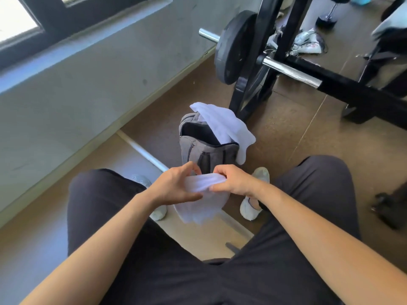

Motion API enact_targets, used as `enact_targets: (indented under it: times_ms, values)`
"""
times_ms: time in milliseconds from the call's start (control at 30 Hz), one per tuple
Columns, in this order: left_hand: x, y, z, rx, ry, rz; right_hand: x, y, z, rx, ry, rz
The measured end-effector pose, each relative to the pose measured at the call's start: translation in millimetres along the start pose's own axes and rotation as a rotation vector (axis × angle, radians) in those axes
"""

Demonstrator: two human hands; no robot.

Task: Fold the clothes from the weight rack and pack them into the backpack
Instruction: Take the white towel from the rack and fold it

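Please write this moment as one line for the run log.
step: folding | left hand: grips white garment | right hand: grips same garment | backpack: open, on floor | white cloth: draped over its rim

Brown floor [286, 137] | backpack [207, 148] upright | weight rack [248, 95] just behind backpack | white pole [141, 148] left of backpack | dark object [387, 208], perhaps a dumbbell, well right

This is a gym, most likely a small weights room. A black steel weight rack [286, 25] carries a chrome barbell [288, 71] loaded with a dark round weight plate [235, 47]. Beyond it a dumbbell [327, 18] stands on end on the brown tiled floor [319, 133]. A plain grey wall [88, 84] with a dark-framed window [19, 18] runs along the left.
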State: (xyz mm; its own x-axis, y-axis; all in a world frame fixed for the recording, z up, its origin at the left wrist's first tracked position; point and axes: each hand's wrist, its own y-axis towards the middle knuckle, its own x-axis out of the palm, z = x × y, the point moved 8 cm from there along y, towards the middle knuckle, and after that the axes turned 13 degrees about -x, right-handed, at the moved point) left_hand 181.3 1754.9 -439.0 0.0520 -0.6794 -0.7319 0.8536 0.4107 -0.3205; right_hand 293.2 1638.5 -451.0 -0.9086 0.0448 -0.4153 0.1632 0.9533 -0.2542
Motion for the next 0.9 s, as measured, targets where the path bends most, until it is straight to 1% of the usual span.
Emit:
enact_targets:
  times_ms: [67,133,200,267,367,433,500,567,667,733,767,867,900]
  values:
    - [7,3,-8,-0.058,-0.014,-0.06,5,2,6,0.017,-0.072,-0.024]
    - [6,9,-17,-0.111,0.032,-0.027,1,5,6,0.01,-0.126,0.012]
    - [2,13,-27,-0.162,0.145,0.023,-19,5,3,-0.01,-0.22,0.133]
    - [-6,15,-45,-0.254,0.127,0.066,-44,3,2,-0.029,-0.28,0.264]
    - [-25,16,-68,-0.373,0.021,0.175,-76,-4,7,-0.021,-0.327,0.413]
    - [-40,14,-78,-0.438,-0.047,0.268,-94,-9,16,0.012,-0.326,0.459]
    - [-55,10,-89,-0.519,-0.163,0.367,-107,-13,29,0.075,-0.331,0.413]
    - [-65,4,-107,-0.616,-0.357,0.451,-111,-15,43,0.147,-0.316,0.341]
    - [-71,-5,-124,-0.744,-0.606,0.529,-110,-17,61,0.236,-0.327,0.306]
    - [-72,-6,-128,-0.789,-0.707,0.515,-107,-16,71,0.302,-0.337,0.296]
    - [-72,-6,-127,-0.817,-0.756,0.481,-108,-15,75,0.336,-0.334,0.309]
    - [-60,-8,-131,-0.931,-0.974,0.304,-114,-18,82,0.443,-0.303,0.399]
    - [-58,-8,-133,-0.951,-0.995,0.295,-115,-19,84,0.465,-0.25,0.432]
